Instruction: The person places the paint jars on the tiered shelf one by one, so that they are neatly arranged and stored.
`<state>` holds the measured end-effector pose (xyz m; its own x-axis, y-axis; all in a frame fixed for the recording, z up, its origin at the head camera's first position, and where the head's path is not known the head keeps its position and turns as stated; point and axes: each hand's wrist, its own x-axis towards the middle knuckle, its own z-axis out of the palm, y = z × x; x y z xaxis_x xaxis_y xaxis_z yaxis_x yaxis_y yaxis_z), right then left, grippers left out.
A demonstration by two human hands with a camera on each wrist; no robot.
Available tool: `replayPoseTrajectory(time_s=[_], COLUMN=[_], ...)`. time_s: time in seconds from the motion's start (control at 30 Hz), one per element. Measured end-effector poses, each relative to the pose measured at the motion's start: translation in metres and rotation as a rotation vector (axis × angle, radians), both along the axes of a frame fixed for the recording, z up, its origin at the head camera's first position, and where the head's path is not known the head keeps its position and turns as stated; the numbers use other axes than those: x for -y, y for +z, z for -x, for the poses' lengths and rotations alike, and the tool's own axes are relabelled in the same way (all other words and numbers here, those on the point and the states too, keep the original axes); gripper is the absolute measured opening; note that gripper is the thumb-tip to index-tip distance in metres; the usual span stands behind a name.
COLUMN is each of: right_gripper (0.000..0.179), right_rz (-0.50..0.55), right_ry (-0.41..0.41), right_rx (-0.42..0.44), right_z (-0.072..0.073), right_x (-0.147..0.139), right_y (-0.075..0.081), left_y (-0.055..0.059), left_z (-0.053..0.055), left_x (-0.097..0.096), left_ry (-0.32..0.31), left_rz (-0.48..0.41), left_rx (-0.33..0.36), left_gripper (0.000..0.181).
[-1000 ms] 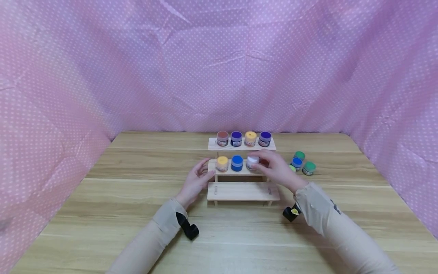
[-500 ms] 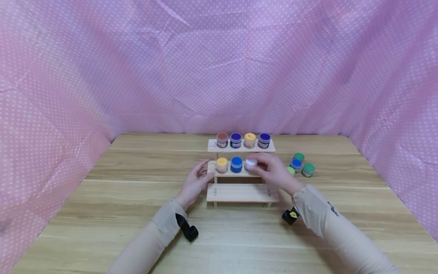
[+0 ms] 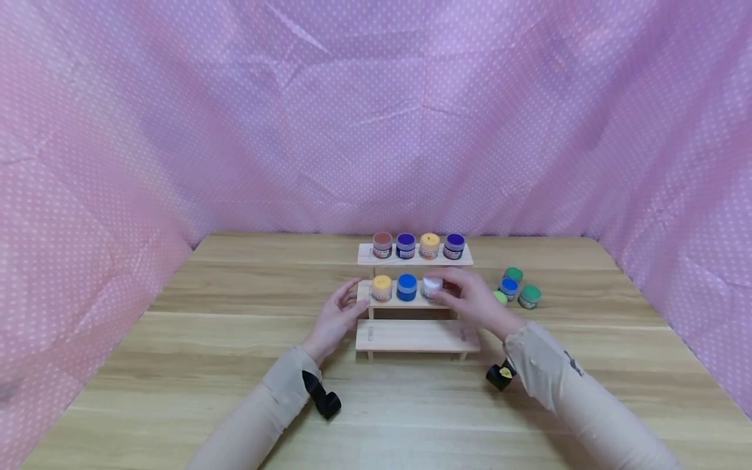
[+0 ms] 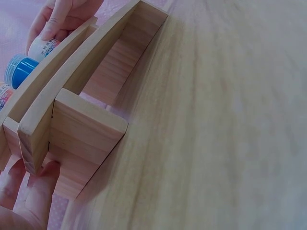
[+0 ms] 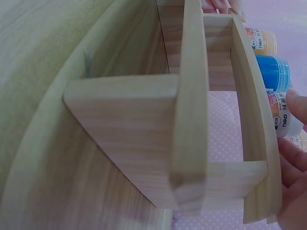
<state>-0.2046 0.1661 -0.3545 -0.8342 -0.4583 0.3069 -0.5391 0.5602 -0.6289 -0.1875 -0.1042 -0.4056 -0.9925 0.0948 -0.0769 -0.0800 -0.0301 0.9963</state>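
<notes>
A white paint jar (image 3: 431,287) stands third from the left on the middle step of a wooden tiered rack (image 3: 416,335). My right hand (image 3: 470,299) pinches it between thumb and fingers; in the right wrist view the thumb (image 5: 298,106) presses its side. To its left are a blue paint jar (image 3: 407,287) and a yellow paint jar (image 3: 382,288). My left hand (image 3: 336,318) touches the rack's left end, fingers fairly straight and thumb apart; its fingertips (image 4: 48,168) show there in the left wrist view. The right end of the middle step is hidden behind my right hand.
On the top step (image 3: 367,254) stand several jars: a brown jar (image 3: 382,245), two purple ones and a yellow-orange one (image 3: 429,245). Right of the rack, a green jar (image 3: 530,296), a blue jar (image 3: 508,288) and others cluster on the table (image 3: 176,365). A pink dotted curtain (image 3: 376,117) surrounds it.
My right hand has shifted the white jar slightly left, toward the blue one. A reddish patch seen earlier behind that hand is now covered. My left hand stays at the rack.
</notes>
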Motion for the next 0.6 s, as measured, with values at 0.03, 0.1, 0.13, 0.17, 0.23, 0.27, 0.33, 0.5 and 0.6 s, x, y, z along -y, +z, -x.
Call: replayPoseTrajectory(time_s=[0.03,0.1,0.13,0.17,0.23,0.27,0.33,0.5,0.6], right_gripper=[0.036,0.037,0.037,0.037,0.038,0.038,0.038,0.038,0.038], right_rz=[0.001,0.000,0.000,0.000,0.005,0.006,0.005,0.012,0.032], right_ry=[0.003,0.007,0.009,0.010,0.015,0.016,0.015,0.029,0.044], right_rx=[0.002,0.003,0.000,-0.002,-0.004,-0.003,-0.002,0.024,0.057], right_z=[-0.0002,-0.0003,-0.0003,-0.0003,-0.0001,-0.0001,0.0001,0.0009,0.0010], right_x=[-0.0003,-0.0008,-0.0009,-0.0011,-0.0010,-0.0011,-0.0012,-0.0016,-0.0026], right_y=[-0.0003,-0.0008,-0.0007,-0.0006,-0.0003,-0.0002,0.0002,0.0032,0.0064], left_y=[-0.0002,-0.0004,-0.0004,-0.0003,-0.0001,-0.0001,-0.0002,-0.0004,-0.0002], left_z=[-0.0003,-0.0007,-0.0008,-0.0008,-0.0007,-0.0007,-0.0005,-0.0002,0.0002], left_x=[-0.0002,-0.0006,-0.0008,-0.0010,-0.0011,-0.0012,-0.0012,-0.0010,-0.0010], left_ry=[0.003,0.007,0.008,0.007,0.007,0.007,0.006,0.001,-0.001], left_rz=[0.000,0.007,0.005,0.003,-0.003,-0.004,-0.011,-0.003,0.009], left_rx=[0.005,0.004,0.001,-0.001,-0.006,-0.007,-0.007,-0.003,-0.005], left_gripper=[0.061,0.060,0.060,0.060,0.060,0.060,0.059,0.059,0.059])
